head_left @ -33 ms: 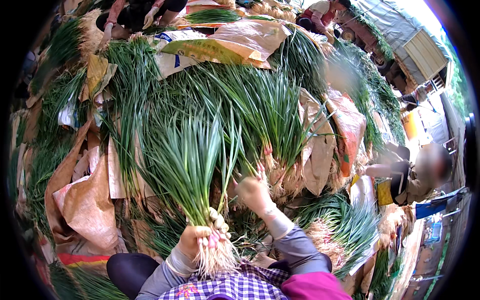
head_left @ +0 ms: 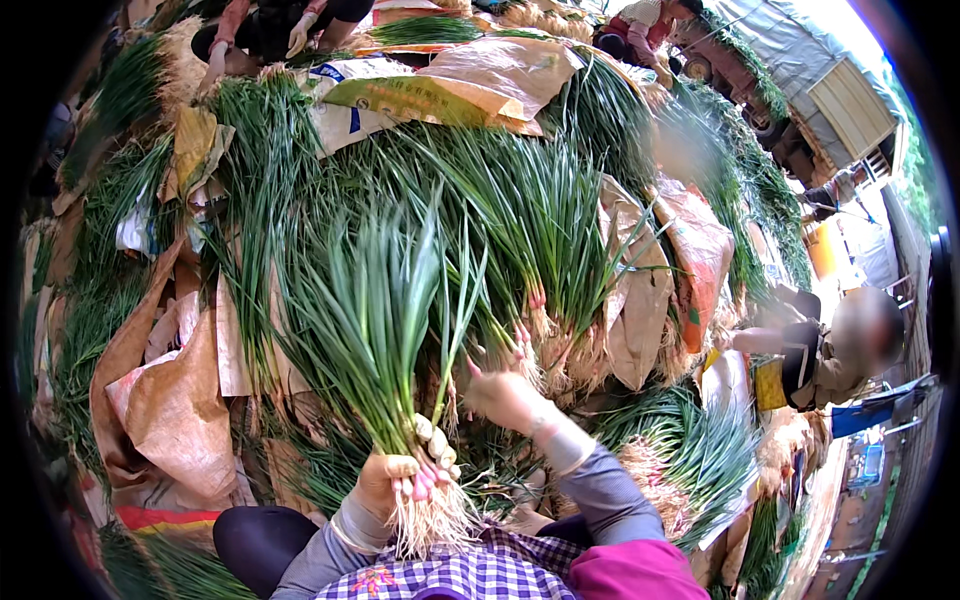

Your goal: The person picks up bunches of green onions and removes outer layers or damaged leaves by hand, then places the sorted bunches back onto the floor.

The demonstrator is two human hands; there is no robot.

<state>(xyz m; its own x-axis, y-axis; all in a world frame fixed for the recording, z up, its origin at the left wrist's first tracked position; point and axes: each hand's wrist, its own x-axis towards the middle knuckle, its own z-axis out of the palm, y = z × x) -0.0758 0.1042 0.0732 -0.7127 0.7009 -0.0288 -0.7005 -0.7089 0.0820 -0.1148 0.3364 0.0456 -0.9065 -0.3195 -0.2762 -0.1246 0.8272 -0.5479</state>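
Observation:
My left hand (head_left: 379, 483) is closed round a bunch of spring onions (head_left: 400, 340), just below the white stems. The bunch leans upright with its green leaves fanning away from me; pink and white bulbs (head_left: 428, 470) and pale stringy roots (head_left: 430, 520) hang over my checked apron. To the right of the bunch, apart from its bulbs, is my right hand (head_left: 508, 402), fingers curled and slightly blurred. Whatever is in those fingers, if anything, is hidden. Just beyond it lie more spring onions (head_left: 545, 230), their pink bulbs and roots toward me.
Brown woven sacks (head_left: 185, 410) lie at left, with an orange-printed sack (head_left: 692, 255) at right. A further onion pile (head_left: 700, 450) rests right of my forearm. One person (head_left: 835, 345) sits at right; others work at the far side. A covered vehicle (head_left: 770, 60) stands far right.
My right hand and forearm have shifted slightly toward me and to the right. The leaves of the held bunch have swayed a little; my left hand keeps its grip.

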